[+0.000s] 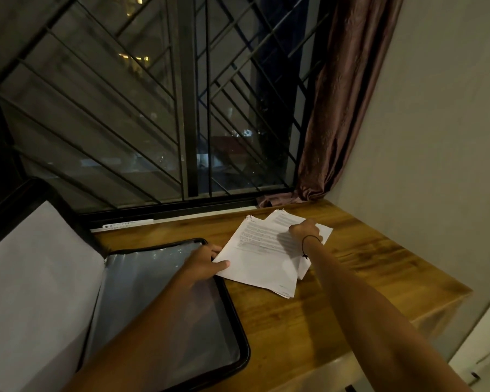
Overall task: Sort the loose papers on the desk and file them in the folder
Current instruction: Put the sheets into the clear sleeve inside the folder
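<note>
Gathering step: left hand point(207, 263) pinching corner of papers point(262, 250) on desk point(351, 273); right hand point(306, 229) curled atop, grip unclear. Next, presumably: squaring, sliding into open folder point(164, 301) alongside.

The wooden desk point(309, 315) stands in the corner, with its far edge against the window and its right side near the wall. On its left part lies an open black-rimmed folder point(181, 301) with clear plastic sleeves, whose left cover hangs over the desk edge. Just beside the folder, toward the far right, lies a loose stack of printed papers point(260, 250), fanned out, with further sheets showing from under the top one.
</note>
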`<action>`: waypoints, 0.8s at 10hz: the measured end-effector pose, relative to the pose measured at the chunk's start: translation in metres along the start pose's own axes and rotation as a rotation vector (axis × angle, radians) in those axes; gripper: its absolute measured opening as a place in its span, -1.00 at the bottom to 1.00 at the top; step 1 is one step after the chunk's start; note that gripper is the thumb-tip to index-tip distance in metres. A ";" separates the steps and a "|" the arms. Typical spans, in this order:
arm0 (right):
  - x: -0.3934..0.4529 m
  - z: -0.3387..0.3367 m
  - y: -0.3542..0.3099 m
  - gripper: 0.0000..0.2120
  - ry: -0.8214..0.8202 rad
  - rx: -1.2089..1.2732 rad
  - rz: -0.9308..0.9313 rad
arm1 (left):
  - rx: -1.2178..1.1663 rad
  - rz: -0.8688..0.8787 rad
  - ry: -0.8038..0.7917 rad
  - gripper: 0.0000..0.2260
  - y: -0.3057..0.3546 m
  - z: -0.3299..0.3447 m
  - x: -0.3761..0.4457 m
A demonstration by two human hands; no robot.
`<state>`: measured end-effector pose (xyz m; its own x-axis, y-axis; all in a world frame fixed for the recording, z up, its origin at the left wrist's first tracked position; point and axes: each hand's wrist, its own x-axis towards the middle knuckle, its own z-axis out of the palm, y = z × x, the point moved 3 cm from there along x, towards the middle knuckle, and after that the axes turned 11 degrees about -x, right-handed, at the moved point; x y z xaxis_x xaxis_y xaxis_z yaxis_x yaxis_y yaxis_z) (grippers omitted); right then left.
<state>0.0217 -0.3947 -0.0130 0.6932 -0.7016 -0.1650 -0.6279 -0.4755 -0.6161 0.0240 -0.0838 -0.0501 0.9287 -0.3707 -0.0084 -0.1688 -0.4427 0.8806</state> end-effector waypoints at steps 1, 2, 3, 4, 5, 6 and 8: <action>0.015 -0.004 0.000 -0.37 -0.038 0.145 -0.018 | -0.045 0.003 0.003 -0.59 -0.001 0.002 0.000; 0.012 -0.006 0.002 -0.74 -0.179 0.170 -0.062 | -0.083 0.000 0.006 -0.61 -0.002 0.003 0.000; -0.003 -0.010 0.003 -0.81 -0.213 0.164 -0.106 | -0.113 -0.004 -0.022 -0.64 -0.001 0.002 0.001; -0.006 -0.004 -0.002 -0.77 -0.196 0.175 -0.135 | -0.158 -0.023 -0.055 -0.66 -0.002 -0.001 0.001; -0.016 0.004 -0.005 -0.50 -0.124 0.166 -0.162 | -0.223 -0.036 -0.099 -0.66 -0.002 -0.006 0.000; -0.024 0.011 -0.009 -0.66 -0.049 0.207 -0.273 | -0.293 -0.059 -0.152 -0.64 -0.001 -0.015 -0.003; -0.033 0.017 -0.030 -0.67 -0.103 0.528 -0.350 | -0.586 -0.088 -0.108 -0.67 0.008 -0.043 -0.020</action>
<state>0.0234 -0.3480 -0.0018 0.8727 -0.4848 0.0578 -0.1176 -0.3237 -0.9388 0.0183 -0.0442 -0.0227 0.8871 -0.4473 -0.1140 0.1457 0.0370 0.9886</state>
